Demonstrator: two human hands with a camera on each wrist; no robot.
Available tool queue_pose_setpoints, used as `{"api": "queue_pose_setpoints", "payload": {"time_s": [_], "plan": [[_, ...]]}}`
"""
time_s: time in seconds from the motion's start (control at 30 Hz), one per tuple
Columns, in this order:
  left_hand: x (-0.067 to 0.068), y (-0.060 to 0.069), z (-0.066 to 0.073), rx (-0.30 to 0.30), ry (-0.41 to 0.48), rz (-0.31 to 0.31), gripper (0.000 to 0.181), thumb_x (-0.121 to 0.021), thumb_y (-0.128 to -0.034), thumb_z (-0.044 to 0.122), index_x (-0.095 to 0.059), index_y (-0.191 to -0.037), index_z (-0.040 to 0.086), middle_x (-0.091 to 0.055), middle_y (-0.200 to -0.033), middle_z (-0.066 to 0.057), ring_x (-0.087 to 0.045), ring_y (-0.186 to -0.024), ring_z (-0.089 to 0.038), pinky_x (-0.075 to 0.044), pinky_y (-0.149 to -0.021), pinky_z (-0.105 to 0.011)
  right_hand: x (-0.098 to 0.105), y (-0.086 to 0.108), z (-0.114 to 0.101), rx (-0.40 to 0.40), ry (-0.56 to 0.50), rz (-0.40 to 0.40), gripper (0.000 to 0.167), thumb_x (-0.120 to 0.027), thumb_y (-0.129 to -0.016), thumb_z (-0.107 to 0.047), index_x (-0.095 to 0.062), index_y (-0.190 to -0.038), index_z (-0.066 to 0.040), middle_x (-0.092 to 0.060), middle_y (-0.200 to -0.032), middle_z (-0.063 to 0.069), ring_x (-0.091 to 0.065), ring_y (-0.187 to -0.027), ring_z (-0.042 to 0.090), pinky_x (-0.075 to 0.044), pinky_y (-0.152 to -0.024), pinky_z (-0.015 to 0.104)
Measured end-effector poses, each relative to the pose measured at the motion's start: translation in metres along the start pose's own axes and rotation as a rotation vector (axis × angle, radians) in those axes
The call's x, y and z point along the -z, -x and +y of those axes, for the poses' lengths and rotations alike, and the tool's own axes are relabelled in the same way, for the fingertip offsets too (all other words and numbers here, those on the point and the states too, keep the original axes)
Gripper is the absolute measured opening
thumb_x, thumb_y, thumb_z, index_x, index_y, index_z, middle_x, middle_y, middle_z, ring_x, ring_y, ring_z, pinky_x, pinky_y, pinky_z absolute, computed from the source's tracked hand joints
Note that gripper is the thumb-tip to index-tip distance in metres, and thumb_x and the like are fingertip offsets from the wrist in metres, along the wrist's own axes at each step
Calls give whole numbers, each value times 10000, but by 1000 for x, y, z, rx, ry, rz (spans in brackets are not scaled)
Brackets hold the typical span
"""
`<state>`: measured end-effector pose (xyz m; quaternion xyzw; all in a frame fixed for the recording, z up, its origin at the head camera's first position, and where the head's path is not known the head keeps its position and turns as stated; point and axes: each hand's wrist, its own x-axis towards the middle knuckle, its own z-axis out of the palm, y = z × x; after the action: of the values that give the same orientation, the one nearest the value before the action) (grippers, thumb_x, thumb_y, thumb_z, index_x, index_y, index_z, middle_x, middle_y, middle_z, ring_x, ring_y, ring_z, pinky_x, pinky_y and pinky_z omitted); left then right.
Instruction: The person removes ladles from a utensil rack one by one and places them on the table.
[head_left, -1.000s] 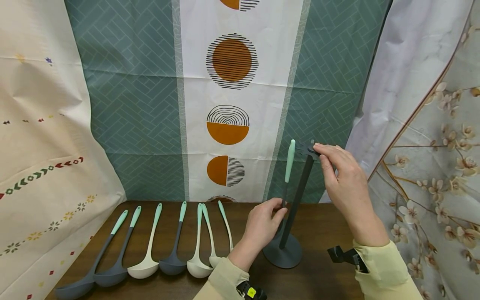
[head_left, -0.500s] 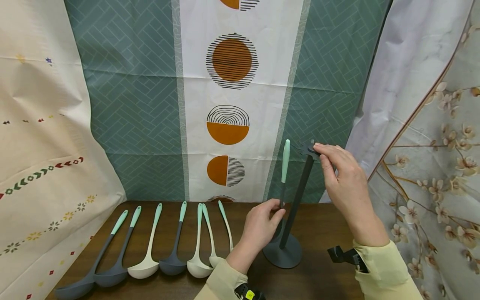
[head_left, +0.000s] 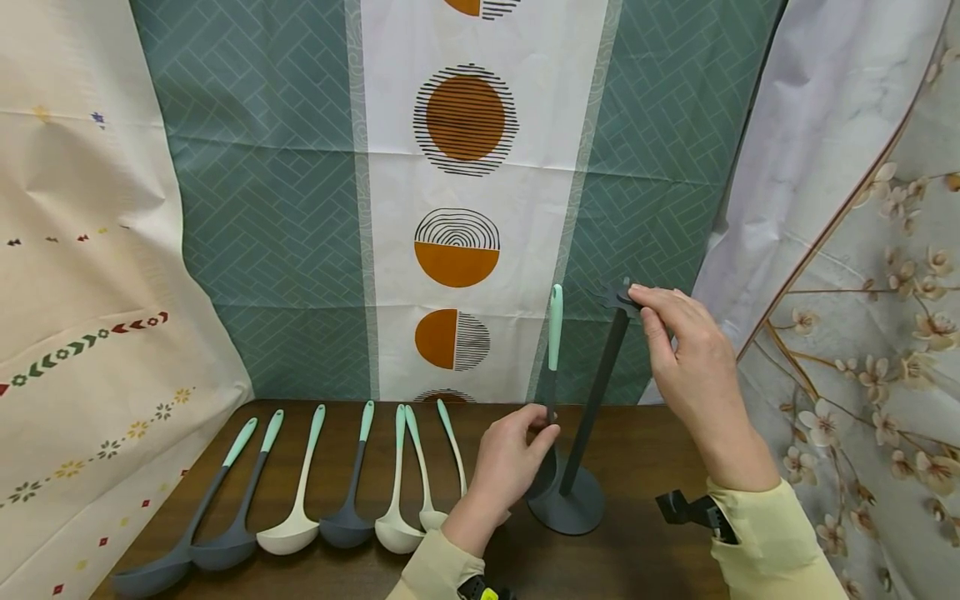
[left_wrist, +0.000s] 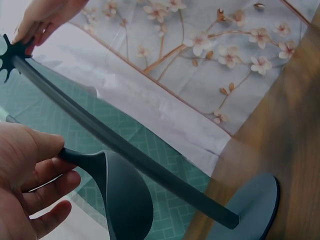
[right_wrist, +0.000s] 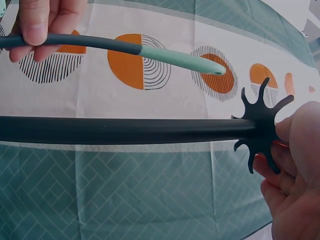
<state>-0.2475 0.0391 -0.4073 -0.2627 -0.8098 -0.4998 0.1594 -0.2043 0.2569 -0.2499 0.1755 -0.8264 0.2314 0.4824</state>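
My left hand (head_left: 510,458) pinches the dark grey shaft of a ladle (head_left: 555,329) just above its bowl. The ladle stands upright, mint-green handle end at the top, to the left of a dark utensil stand (head_left: 600,392) and apart from its pole. In the left wrist view the ladle's bowl (left_wrist: 130,195) hangs beside the pole. At the stand's top, my right hand (head_left: 693,367) grips the edge of the hook ring (right_wrist: 260,130) between thumb and fingers. Several curved hooks stick out from that ring, and no utensil hangs on those in view.
Several ladles lie in a row on the brown wooden table (head_left: 637,467), some dark grey like this ladle (head_left: 348,525), some cream like this one (head_left: 288,533). The stand's round base (head_left: 567,508) rests on the table. Patterned cloths (head_left: 465,192) hang behind and at both sides.
My left hand has carried the ladle leftward and slightly down, so its handle end is now farther from the hook ring. The right hand has stayed on the ring, and the stand has not moved.
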Motion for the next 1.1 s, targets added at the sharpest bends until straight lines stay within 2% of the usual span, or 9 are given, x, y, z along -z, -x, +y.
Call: {"api": "queue_pose_setpoints", "payload": {"time_s": [0.37, 0.6, 1.1], "plan": [[1, 6, -10, 6, -28, 19, 88, -840, -1014, 228, -800, -1079, 185, -779, -966, 108, -639, -793, -76, -546, -730, -314, 0, -1, 0, 4, -2, 0, 320, -656, -1107, -51, -760, -1406, -95, -742, -1411, 87, -607, -1390, 359, -382, -1253, 454], [-1, 9, -18, 1, -42, 21, 109, -857, -1000, 241, -796, -1055, 170, -754, -904, 117, -663, -793, -68, -553, -730, -318, -1, -2, 0, 13, -9, 4, 318, -652, -1107, -43, -760, -1402, -89, -741, -1413, 87, -610, -1384, 363, -380, -1253, 442], [-2, 12, -32, 36, -60, 24, 136, -892, -967, 229, -785, -993, 150, -730, -827, 143, -677, -785, -69, -522, -688, -300, 0, 0, -1, -13, -2, -6, 322, -653, -1110, -61, -758, -1411, -106, -741, -1415, 81, -602, -1394, 355, -379, -1255, 442]]}}
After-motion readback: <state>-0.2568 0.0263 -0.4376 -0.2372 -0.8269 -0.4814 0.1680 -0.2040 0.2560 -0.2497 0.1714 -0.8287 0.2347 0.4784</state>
